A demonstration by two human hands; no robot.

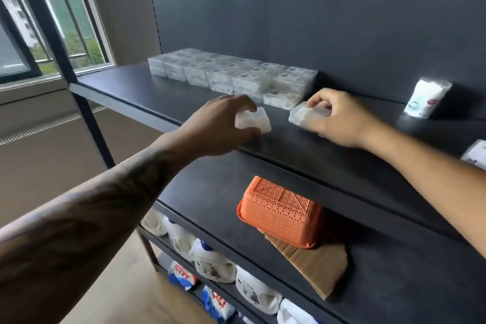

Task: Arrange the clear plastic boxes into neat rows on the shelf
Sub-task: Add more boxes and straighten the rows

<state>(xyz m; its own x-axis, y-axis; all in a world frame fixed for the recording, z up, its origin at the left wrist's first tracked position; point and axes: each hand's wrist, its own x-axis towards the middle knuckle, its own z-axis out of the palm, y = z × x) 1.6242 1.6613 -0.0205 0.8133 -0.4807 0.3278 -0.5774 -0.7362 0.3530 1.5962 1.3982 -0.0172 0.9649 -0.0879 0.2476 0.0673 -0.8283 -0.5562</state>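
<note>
Several clear plastic boxes (236, 73) stand stacked in rows at the back of the dark top shelf (136, 92). My left hand (221, 126) grips one clear box (253, 119) just above the shelf's front part. My right hand (339, 118) holds a second clear box (305, 114), tilted, close to the right end of the rows. The two held boxes are apart from each other and in front of the stacks.
A white pouch (426, 100) leans on the back panel at the right, another white packet (476, 152) at the far right edge. On the shelf below lie an upturned orange basket (278, 213) and cardboard (315, 265). White jugs (210, 258) fill the lower shelf.
</note>
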